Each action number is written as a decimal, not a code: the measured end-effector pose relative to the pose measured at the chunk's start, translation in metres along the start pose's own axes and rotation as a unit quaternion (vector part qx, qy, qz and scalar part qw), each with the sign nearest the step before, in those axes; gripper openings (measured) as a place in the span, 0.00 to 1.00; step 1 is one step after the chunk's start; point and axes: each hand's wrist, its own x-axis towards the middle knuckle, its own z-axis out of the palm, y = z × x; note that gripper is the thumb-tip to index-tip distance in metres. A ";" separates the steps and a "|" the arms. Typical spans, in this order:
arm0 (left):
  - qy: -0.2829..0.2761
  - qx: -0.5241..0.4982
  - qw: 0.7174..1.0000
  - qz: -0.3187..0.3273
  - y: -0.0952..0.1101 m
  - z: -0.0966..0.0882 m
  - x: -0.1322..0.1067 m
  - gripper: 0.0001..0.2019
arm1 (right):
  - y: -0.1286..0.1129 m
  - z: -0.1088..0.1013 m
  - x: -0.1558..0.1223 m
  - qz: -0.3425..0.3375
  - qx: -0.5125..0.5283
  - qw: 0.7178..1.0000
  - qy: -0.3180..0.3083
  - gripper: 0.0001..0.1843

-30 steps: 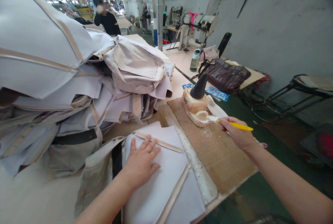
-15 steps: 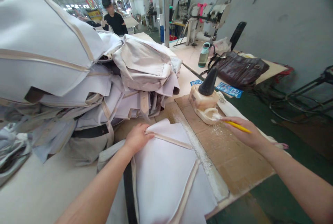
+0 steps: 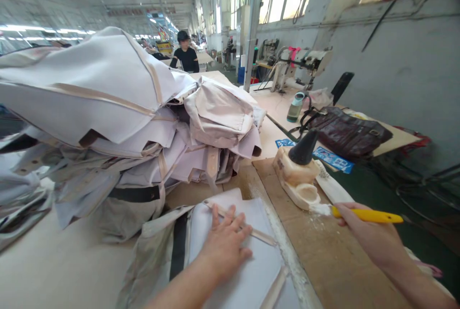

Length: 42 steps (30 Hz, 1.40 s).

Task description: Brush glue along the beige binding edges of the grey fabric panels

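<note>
My left hand (image 3: 228, 239) lies flat with fingers spread on a white fabric panel (image 3: 215, 294) that has beige binding strips. Grey-beige cloth and a dark strap (image 3: 178, 246) adjoin the panel's left side. My right hand (image 3: 370, 242) grips a brush (image 3: 377, 216) by its yellow handle. The brush's white-coated end is just beside the rim of a small round cup at the front of a yellowish glue container (image 3: 296, 175). A black cone (image 3: 304, 147) tops that container. White residue marks the cardboard (image 3: 312, 251) under the brush.
A tall heap of white and beige sewn bag pieces (image 3: 118, 79) covers the left side. Farther off are a bottle (image 3: 295, 107), a dark handbag (image 3: 345, 131), blue printed packets (image 3: 333, 159) and a sewing machine (image 3: 302, 64). A person (image 3: 185, 55) sits in the background.
My left hand has gone from pinching the panel's upper edge to lying flat on it. The brush has come out of the cup to its right side. The view has tilted upward.
</note>
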 end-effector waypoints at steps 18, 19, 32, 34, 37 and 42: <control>0.016 -0.065 0.998 0.000 -0.004 0.002 0.004 0.23 | -0.046 0.116 -0.027 -0.108 0.092 0.970 -0.198 0.11; 0.013 -0.066 0.998 0.002 -0.004 0.002 0.004 0.23 | -0.041 0.110 -0.034 -0.089 0.085 0.970 -0.209 0.11; 0.005 -0.046 0.999 -0.009 -0.002 -0.001 0.005 0.21 | -0.053 0.110 -0.045 -0.105 0.063 0.977 -0.175 0.11; 0.008 -0.039 0.999 -0.010 -0.002 0.000 0.005 0.21 | -0.037 0.093 -0.069 -0.081 0.040 0.976 -0.196 0.11; 0.021 -0.028 0.999 -0.011 -0.001 0.002 0.006 0.20 | -0.026 0.082 -0.084 -0.094 0.023 0.973 -0.210 0.11; 0.035 -0.020 0.999 -0.008 0.001 0.003 0.006 0.20 | -0.036 0.091 -0.071 -0.173 0.053 0.972 -0.149 0.13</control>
